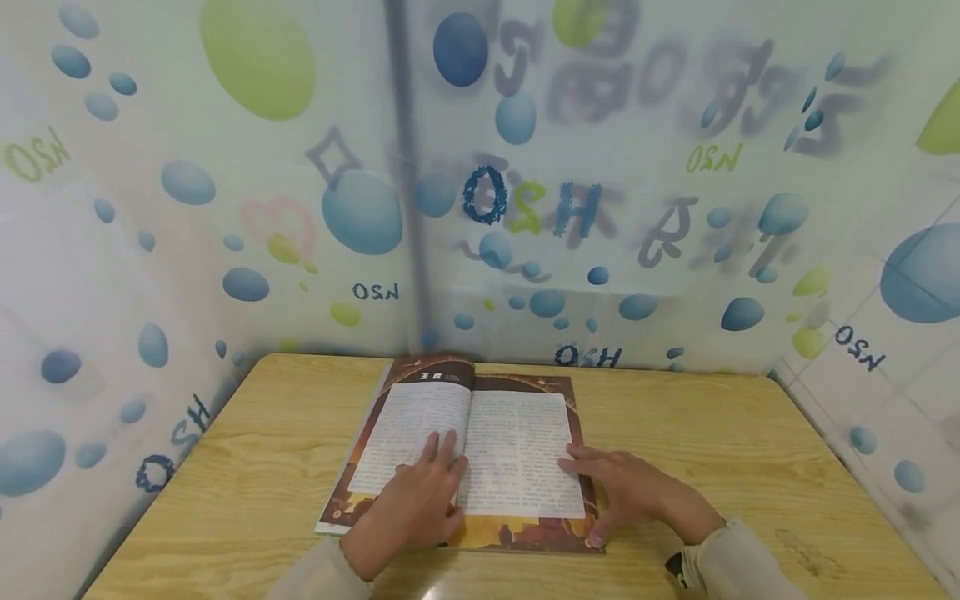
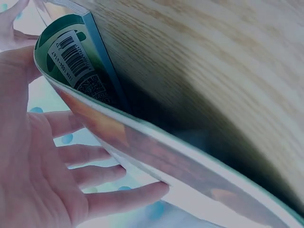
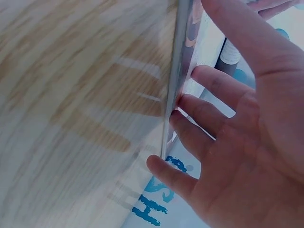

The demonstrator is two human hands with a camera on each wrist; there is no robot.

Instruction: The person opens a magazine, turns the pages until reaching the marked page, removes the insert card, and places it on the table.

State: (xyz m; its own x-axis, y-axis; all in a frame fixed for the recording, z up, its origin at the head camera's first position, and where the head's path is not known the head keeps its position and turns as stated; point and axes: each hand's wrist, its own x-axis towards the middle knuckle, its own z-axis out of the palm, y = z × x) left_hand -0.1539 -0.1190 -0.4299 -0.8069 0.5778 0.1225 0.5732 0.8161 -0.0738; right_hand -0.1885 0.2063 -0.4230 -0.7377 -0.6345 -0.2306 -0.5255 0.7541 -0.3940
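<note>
An open magazine lies on the wooden table, its pages printed with columns of small text inside a brown and orange border. My left hand rests on the left page beside the spine, fingers stretched forward. In the left wrist view, the page side bulges up past the fingers, and a barcode label shows on the green back cover. At the right edge of the magazine, my right hand has its fingers spread against the margin and its thumb by the lower corner. The right wrist view shows those fingertips along the edge.
The wooden table extends to both sides of the magazine. Pale walls with blue and green drops and H2O lettering enclose it behind and at the sides. A small black object sits by the right cuff.
</note>
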